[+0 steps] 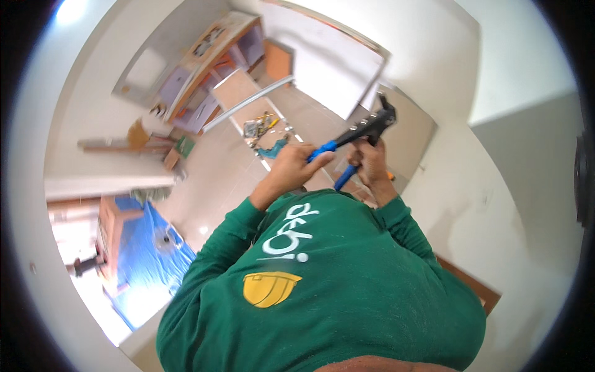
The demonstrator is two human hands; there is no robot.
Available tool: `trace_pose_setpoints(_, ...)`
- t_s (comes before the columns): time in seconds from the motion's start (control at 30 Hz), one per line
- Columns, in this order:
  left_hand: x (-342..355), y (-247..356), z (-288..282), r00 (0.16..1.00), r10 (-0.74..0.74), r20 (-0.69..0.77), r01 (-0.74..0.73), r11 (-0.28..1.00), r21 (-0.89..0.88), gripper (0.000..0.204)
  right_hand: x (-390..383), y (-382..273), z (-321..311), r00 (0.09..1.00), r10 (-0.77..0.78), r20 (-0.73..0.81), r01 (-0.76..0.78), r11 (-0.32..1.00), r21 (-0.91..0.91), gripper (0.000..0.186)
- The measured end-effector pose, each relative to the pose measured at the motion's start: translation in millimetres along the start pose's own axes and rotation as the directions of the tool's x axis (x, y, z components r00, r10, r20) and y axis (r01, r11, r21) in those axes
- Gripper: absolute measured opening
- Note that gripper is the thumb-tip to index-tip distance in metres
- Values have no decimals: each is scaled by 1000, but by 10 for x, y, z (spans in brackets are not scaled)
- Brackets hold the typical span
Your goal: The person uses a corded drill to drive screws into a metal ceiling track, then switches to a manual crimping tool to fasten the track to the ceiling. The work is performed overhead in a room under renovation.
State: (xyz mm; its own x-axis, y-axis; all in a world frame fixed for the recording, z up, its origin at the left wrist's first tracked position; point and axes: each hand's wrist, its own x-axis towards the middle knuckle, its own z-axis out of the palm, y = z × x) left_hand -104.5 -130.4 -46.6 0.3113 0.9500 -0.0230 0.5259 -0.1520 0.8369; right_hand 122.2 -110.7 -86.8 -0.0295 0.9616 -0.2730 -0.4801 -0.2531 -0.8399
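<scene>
Gripping the blue-handled rivet tool (362,133), your left hand (294,164) and right hand (372,162) each close one handle beside the white wall (496,62); floor (229,173) below lies open.

Both arms, in green sleeves, reach forward and up from the chest with elbows bent. The left hand (294,166) is closed in a fist, knuckles upward, wrist bare below the cuff. The right hand (370,162) is just beside it, fingers curled tight, its forearm rising steeply.
</scene>
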Motion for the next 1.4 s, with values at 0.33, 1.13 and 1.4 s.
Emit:
trace_pose_setpoints(0.33,-19,81,-196,971,193,-144,-173,975,141,51,344,23,-97,988,-6,154,-14,991,133,20)
trace_pose_setpoints(1.13,177,-274,-493,990,-74,-122,46,976,-215,54,461,31,270,1000,15,18,-10,973,-232,5)
trace_pose_setpoints(1.4,-76,-1928,-213,796,-492,354,352,-100,-931,54,421,-163,219,991,120,-58,-127,983,-132,3)
